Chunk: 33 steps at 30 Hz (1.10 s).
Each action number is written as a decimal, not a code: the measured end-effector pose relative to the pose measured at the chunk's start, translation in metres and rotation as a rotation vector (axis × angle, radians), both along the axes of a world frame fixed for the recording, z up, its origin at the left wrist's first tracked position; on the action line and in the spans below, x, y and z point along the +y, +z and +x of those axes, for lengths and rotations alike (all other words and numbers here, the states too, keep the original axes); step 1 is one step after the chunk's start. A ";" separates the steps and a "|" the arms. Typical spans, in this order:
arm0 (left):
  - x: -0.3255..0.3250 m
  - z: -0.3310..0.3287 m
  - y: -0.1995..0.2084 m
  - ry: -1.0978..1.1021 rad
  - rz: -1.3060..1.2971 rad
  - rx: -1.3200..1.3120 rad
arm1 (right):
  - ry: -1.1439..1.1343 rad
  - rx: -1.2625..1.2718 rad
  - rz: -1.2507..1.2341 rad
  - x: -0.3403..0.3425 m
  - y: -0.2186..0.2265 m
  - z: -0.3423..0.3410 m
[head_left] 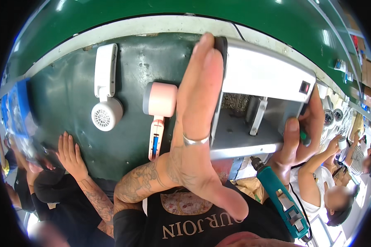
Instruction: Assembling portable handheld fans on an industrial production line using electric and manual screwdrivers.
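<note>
A white metal bench machine [268, 68], box-shaped with an open front, a red switch and an upright metal bar inside, stands on the dark green mat. My left hand [196, 107], wearing a ring, lies with straight fingers along its left side. At the lower right corner my right hand [297, 140] grips the machine, thumb in front and fingers around the side; a small green part [304, 138] shows between them. Left of my left hand lies a pink handheld fan [163, 99], its handle open over a blue piece inside. A white handheld fan [106, 114] lies farther left.
A teal electric screwdriver [280, 201] with a cord hangs below my right hand. Another person's hand [72, 156] rests at the mat's left edge, near a blue bin [20, 107]. More people sit at the right. A green surface [152, 10] runs beyond the pale ledge.
</note>
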<state>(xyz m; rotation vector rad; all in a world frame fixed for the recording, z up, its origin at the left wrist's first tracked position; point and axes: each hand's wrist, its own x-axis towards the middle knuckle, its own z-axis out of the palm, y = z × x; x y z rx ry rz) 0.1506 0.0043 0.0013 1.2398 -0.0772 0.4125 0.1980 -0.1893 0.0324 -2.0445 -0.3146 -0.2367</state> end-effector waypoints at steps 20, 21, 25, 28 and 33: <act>0.022 0.019 -0.030 0.333 0.918 -0.450 | 0.042 -0.051 0.031 0.008 0.003 0.012; 0.020 0.007 -0.017 0.124 0.588 -0.094 | 0.008 -0.010 -0.060 0.012 0.017 0.006; -0.013 -0.004 0.051 0.053 0.252 0.121 | 0.014 -0.108 -0.115 -0.002 0.016 -0.001; -0.001 -0.013 0.052 0.149 0.452 0.135 | -0.002 -0.036 -0.046 0.003 0.014 -0.009; -0.013 -0.027 0.056 0.167 0.416 0.176 | -0.037 -0.083 -0.146 -0.012 0.030 0.003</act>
